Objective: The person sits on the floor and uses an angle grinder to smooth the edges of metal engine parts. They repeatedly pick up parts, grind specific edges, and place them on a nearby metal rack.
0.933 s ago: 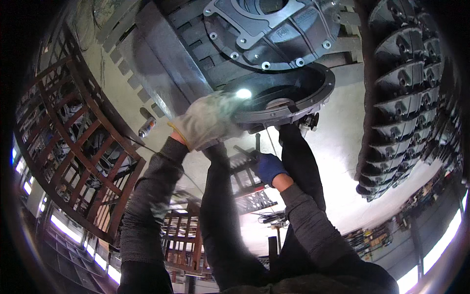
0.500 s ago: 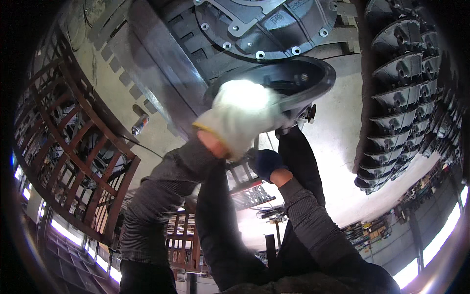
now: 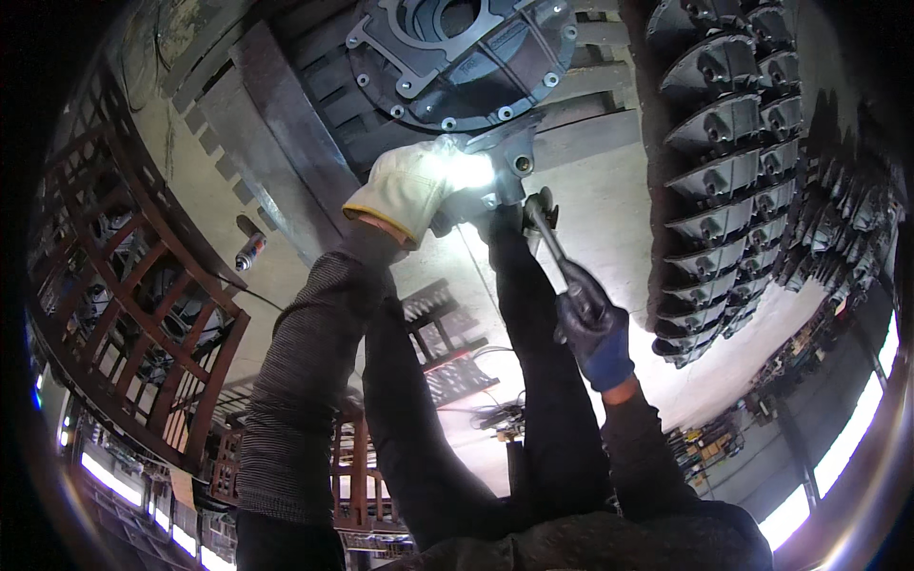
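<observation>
My left hand point(image 3: 407, 187), in a white glove with a yellow cuff edge, is closed on a grey metal casting point(image 3: 515, 164). Bright light washes out the fingers, and part of the casting lies behind them. In a dark blue and black glove, my right hand point(image 3: 594, 328) wraps round the handle of a hand grinder point(image 3: 549, 243). A silver shaft runs from that grip up to a small round disc just below the casting; whether they touch I cannot tell. Beyond the casting lies a large round metal housing point(image 3: 457, 81) with bolt holes along its rim.
Stacked finned castings point(image 3: 714, 181) stand in columns on the right. Rust-brown metal racks point(image 3: 143, 285) with parts inside fill the left side. A spray can point(image 3: 250, 251) lies on the floor, near a long steel beam point(image 3: 295, 133). My legs stretch out below my hands.
The casting has turned from a broad, blurred bowl shape to a narrower view. My right hand has moved out rightward from between my legs, showing the grinder; the whole view has shifted.
</observation>
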### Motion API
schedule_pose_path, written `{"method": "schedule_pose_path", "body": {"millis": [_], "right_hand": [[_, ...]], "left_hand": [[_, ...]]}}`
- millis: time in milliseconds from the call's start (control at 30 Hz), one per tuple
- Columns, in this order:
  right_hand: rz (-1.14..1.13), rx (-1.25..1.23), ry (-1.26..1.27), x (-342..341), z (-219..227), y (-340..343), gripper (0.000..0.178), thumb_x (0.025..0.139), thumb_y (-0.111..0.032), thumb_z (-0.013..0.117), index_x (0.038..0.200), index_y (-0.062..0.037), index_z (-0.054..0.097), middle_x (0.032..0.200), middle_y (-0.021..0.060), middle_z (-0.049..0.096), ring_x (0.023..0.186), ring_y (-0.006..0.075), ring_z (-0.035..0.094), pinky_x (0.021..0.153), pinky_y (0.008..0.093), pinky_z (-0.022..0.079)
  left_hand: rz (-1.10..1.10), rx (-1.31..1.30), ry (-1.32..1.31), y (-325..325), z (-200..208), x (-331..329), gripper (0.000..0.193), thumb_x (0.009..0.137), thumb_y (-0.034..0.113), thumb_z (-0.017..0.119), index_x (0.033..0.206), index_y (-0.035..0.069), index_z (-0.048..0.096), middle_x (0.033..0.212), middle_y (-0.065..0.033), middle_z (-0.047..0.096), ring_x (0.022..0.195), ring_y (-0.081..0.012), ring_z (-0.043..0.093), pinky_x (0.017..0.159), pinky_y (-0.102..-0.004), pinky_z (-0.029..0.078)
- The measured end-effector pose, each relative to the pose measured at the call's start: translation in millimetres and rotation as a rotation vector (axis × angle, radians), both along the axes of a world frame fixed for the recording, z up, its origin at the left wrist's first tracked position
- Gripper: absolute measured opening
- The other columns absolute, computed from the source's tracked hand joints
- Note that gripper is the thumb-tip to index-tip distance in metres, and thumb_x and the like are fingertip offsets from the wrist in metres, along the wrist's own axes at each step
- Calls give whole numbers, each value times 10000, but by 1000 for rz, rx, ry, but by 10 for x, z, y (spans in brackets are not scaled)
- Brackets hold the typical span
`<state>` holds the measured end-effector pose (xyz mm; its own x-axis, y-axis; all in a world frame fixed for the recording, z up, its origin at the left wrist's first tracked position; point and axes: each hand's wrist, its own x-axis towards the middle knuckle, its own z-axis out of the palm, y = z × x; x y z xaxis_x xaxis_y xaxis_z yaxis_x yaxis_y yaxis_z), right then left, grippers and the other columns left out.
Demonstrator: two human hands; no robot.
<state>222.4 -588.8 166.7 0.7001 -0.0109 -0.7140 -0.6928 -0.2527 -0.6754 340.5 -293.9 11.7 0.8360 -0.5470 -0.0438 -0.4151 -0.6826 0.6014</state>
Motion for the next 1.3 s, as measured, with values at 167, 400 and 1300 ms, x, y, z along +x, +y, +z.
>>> {"method": "schedule_pose_path", "body": {"millis": [167,400,1300], "right_hand": [[-152,98,6,334,-341,-45,436,1076,-8,601,1512,-23,618,1150,15,725,654,31,582,603,238,516],[185,-134,8,622,-252,58,424,1084,-71,637,1508,-50,635,1002,12,741,611,42,589,581,260,516],[-63,61,59,-314,-1057,123,163,1043,-316,724,1097,-166,757,685,-7,571,531,137,514,508,325,412]], "left_hand": [[145,18,403,-40,1,26,383,1065,386,540,1242,87,701,1130,-223,728,1076,-389,712,940,-483,563],[87,122,285,19,171,-393,237,1001,243,642,1162,82,705,1042,-162,744,984,-335,741,848,-442,595],[317,-514,536,-233,368,-1238,412,982,290,756,1337,83,718,1222,-155,776,1116,-295,754,927,-402,586]]}}
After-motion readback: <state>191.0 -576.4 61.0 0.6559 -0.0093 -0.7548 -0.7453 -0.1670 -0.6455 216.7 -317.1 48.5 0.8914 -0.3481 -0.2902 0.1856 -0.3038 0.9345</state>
